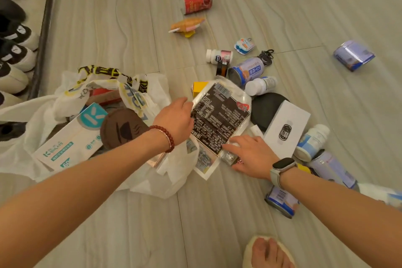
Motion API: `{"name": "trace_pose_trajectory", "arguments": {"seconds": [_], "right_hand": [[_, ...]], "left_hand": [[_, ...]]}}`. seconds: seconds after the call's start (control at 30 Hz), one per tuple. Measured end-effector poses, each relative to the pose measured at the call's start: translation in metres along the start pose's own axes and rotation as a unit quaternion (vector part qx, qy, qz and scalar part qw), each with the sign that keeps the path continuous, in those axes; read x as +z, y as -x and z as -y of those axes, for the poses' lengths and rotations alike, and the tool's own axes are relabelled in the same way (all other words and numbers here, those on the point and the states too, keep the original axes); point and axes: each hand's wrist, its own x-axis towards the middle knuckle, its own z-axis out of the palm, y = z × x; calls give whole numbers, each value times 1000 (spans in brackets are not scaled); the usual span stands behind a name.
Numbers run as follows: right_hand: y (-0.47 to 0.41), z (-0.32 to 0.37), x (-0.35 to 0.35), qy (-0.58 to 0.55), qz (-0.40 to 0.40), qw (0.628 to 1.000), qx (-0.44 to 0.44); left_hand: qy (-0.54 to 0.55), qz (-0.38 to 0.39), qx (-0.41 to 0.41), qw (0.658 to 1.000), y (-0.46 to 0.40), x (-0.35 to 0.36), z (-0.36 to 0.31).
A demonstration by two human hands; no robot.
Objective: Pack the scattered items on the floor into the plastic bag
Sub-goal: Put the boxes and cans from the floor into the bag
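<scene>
A white plastic bag (152, 180) lies open on the floor at left, holding a white and teal box (71, 137), a brown pouch (121, 128) and a red pack (104, 95). Just right of it lies a clear packet with a black label (219, 119). My left hand (176, 117) grips that packet's left edge. My right hand (250, 155) rests on its lower right corner, fingers spread, over a small shiny item that is partly hidden. A white box (287, 126) sits beside my right hand.
Scattered on the floor are a red can (196, 1), an ice-cream toy (188, 25), several pill bottles and cans around (248, 69), a purple can (353, 55) far right and a black pad (265, 109). Shoes (15, 54) line the left. My foot (269, 252) is below.
</scene>
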Motion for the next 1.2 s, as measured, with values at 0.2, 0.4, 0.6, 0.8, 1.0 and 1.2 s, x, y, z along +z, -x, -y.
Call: {"name": "trace_pose_trajectory", "arguments": {"seconds": [0.2,0.4,0.6,0.8,1.0,1.2], "right_hand": [[-12,3,6,13,-25,999,-24],[-9,-5,1,-131,-141,981,28],[-6,-12,-15,-270,-294,911,110],[-7,0,-43,-336,-406,843,109],[-21,43,-75,-412,-436,799,39],[-42,97,-99,-506,-339,793,-4]], "left_hand": [[-106,71,-55,990,-35,24,-13],[-54,48,-158,985,-43,52,-13],[110,-37,-100,988,-40,31,-27],[312,-230,-107,915,-23,-30,-28],[405,-322,-164,840,42,-92,35],[363,-219,-333,842,129,-101,110]]}}
